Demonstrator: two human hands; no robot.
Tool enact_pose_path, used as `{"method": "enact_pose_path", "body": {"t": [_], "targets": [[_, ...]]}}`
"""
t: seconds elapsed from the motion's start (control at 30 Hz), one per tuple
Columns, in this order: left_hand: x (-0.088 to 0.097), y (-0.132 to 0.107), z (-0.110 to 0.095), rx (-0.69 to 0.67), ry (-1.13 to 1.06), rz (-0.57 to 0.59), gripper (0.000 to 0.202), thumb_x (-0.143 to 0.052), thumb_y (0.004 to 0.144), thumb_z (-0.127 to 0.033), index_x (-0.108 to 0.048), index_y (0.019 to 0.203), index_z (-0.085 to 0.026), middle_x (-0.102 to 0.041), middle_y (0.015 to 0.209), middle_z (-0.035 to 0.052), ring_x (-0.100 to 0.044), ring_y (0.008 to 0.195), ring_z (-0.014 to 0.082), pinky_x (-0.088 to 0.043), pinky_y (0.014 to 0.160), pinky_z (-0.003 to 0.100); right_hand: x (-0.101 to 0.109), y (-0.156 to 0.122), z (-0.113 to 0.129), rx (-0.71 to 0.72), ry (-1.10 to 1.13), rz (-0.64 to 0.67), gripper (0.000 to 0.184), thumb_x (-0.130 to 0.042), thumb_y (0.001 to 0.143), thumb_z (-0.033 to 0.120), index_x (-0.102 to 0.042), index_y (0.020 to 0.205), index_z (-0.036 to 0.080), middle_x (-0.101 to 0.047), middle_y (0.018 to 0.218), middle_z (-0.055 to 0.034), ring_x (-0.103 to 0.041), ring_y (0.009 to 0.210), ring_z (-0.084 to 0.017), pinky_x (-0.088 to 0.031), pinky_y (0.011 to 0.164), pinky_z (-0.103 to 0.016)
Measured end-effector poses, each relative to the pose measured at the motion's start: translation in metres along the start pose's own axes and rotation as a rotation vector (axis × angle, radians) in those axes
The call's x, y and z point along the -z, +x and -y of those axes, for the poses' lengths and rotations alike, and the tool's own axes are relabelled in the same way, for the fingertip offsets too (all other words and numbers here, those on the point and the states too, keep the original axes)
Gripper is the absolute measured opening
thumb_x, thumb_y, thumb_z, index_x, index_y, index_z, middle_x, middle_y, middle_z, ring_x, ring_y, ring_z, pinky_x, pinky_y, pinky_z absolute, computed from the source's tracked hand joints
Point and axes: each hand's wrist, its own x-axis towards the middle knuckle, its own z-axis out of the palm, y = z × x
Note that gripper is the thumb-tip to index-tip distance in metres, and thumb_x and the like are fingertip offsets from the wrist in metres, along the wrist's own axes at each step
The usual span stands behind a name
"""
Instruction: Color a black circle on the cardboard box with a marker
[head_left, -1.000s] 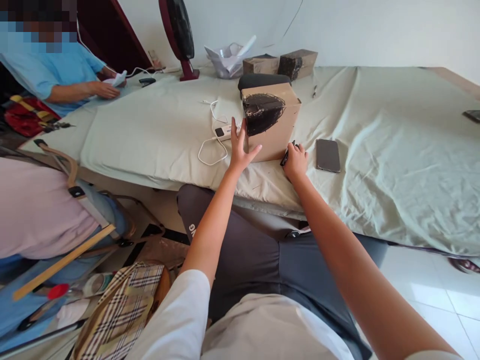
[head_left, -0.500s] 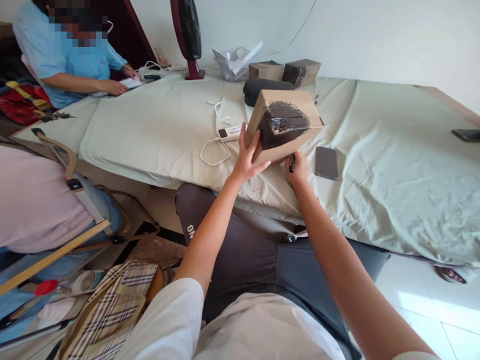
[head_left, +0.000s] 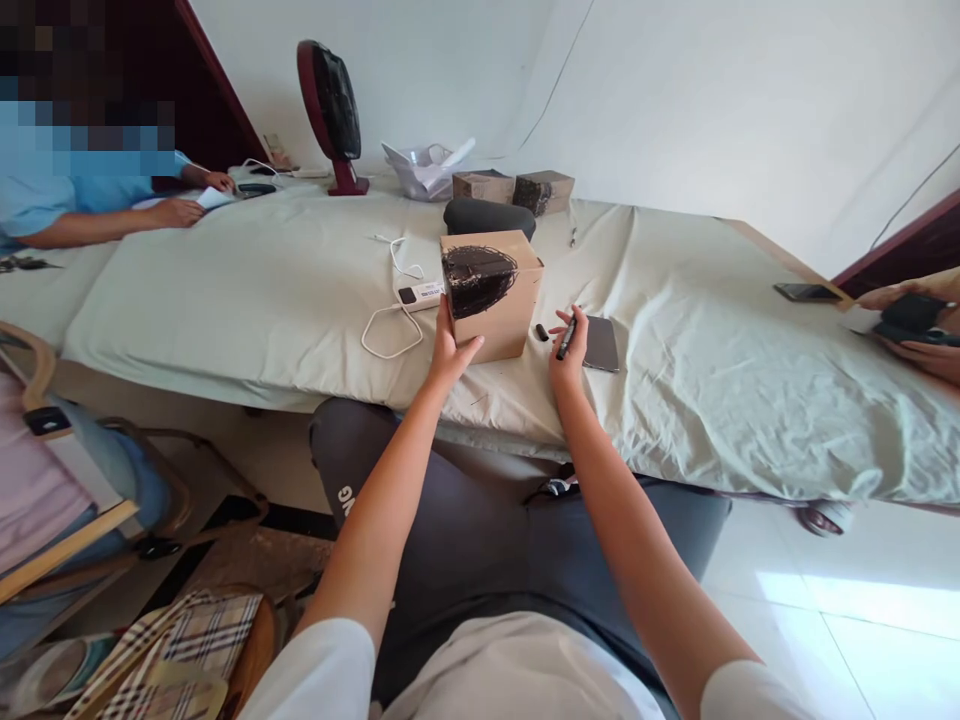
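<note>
A brown cardboard box [head_left: 499, 325] with a glossy, black-scribbled patch [head_left: 480, 282] stands on the worktop [head_left: 690, 330], which is draped in pale green cloth. Both bare arms reach forward from white short sleeves, converging toward the box, elbows nearly straight. The left hand [head_left: 448, 355] cups the box's near-left lower corner, its grip wide: the thumb lies across the near face, the fingers along the left side. The right hand [head_left: 570, 358] is apart from the box, to its right, the palm turned partly up and inward, the fingers curled; its grip is narrow, holding a slim black marker pen [head_left: 567, 336] upright and slightly tilted. A small black cylindrical piece [head_left: 541, 332] lies just beside the box, on its right. Farther right of the box, partly behind the right hand, lies a flat dark-grey rectangular device [head_left: 602, 345]. Left of the box is a white power strip [head_left: 422, 295].
</note>
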Motion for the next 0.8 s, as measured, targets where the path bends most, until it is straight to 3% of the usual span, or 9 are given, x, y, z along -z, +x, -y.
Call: {"method": "enact_pose_path", "body": {"t": [0.1,0.23,0.33,0.43,0.57,0.67,0.8], "targets": [[0.001,0.000,-0.005,0.019,-0.015,0.003,0.115,-0.082,0.085,-0.053,-0.014,0.174,-0.029,-0.026,0.179,0.0138,-0.024,0.168,0.0323,-0.021,0.139,0.049,0.010,0.009,-0.011,-0.101,-0.068,-0.047,0.097,-0.037,0.082,0.013,-0.008,0.174,0.022,-0.051,0.155,-0.0184,-0.070,0.109,-0.020,-0.058,0.091,-0.035],[0.001,-0.001,-0.006,0.032,-0.006,-0.001,0.116,-0.084,0.083,-0.051,-0.016,0.174,-0.027,-0.028,0.178,0.0152,-0.028,0.167,0.0325,-0.021,0.138,0.048,0.017,0.016,-0.024,-0.148,-0.173,-0.051,0.104,-0.045,0.071,0.012,-0.018,0.172,0.019,-0.052,0.144,-0.0184,-0.060,0.127,-0.027,-0.055,0.105,-0.044],[0.001,-0.001,-0.003,0.027,-0.022,-0.003,0.115,-0.083,0.084,-0.049,-0.015,0.173,-0.027,-0.027,0.178,0.0164,-0.028,0.167,0.0311,-0.022,0.138,0.048,0.015,0.017,-0.031,-0.210,-0.114,0.011,0.103,-0.052,0.069,0.013,-0.024,0.168,0.015,-0.049,0.143,-0.0198,-0.058,0.126,-0.027,-0.057,0.101,-0.042],[0.000,-0.001,0.000,0.013,-0.045,0.000,0.116,-0.083,0.084,-0.048,-0.014,0.173,-0.024,-0.026,0.178,0.0185,-0.027,0.167,0.0310,-0.022,0.138,0.048,0.012,0.016,-0.035,-0.269,0.057,0.085,0.097,-0.055,0.072,0.019,-0.028,0.165,0.019,-0.049,0.143,-0.0166,-0.065,0.105,-0.021,-0.061,0.086,-0.036],[-0.001,-0.001,0.001,0.037,-0.027,-0.008,0.115,-0.084,0.082,-0.048,-0.017,0.173,-0.025,-0.025,0.179,0.0164,-0.025,0.168,0.0319,-0.021,0.138,0.049,0.012,0.014,-0.028,-0.328,0.179,0.091,0.073,-0.044,0.085,0.026,-0.043,0.157,0.022,-0.055,0.136,-0.0120,-0.070,0.085,-0.017,-0.061,0.070,-0.032],[0.000,-0.001,-0.001,0.043,-0.021,-0.017,0.115,-0.085,0.081,-0.049,-0.020,0.173,-0.026,-0.027,0.179,0.0160,-0.025,0.168,0.0327,-0.020,0.138,0.050,0.015,0.007,-0.016,-0.300,0.132,0.043,0.064,-0.037,0.094,0.025,-0.045,0.157,0.019,-0.063,0.134,-0.0141,-0.069,0.078,-0.017,-0.059,0.074,-0.034],[0.001,-0.001,-0.004,0.054,-0.039,0.009,0.117,-0.085,0.083,-0.049,-0.015,0.174,-0.027,-0.024,0.179,0.0164,-0.026,0.168,0.0323,-0.021,0.138,0.050,0.018,-0.005,0.001,-0.256,-0.155,0.019,0.060,-0.042,0.099,0.026,-0.044,0.158,0.014,-0.074,0.128,-0.0171,-0.072,0.105,-0.025,-0.056,0.094,-0.037]]}}
